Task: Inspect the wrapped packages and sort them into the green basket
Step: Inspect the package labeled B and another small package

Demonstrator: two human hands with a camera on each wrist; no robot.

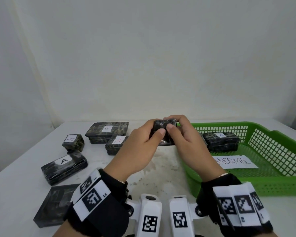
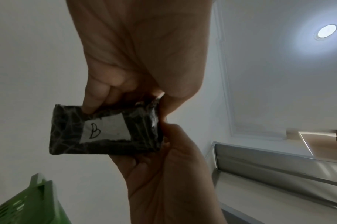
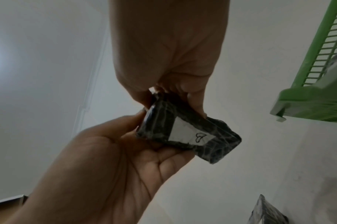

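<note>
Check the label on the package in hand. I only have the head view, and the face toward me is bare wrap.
Observer: The left wrist view shows a white label on the far face of the held package. It has a handwritten B.
Operator: Anything covering it?
Observer: No. The left hand has one of its fingers on that face, beside the label's corner. The letter is unobstructed.
Operator: Wrap intact?
Observer: In the right wrist view the wrap bunches into a crinkled tuft at the end that the right hand pinches. I cannot tell whether it is torn.
</note>
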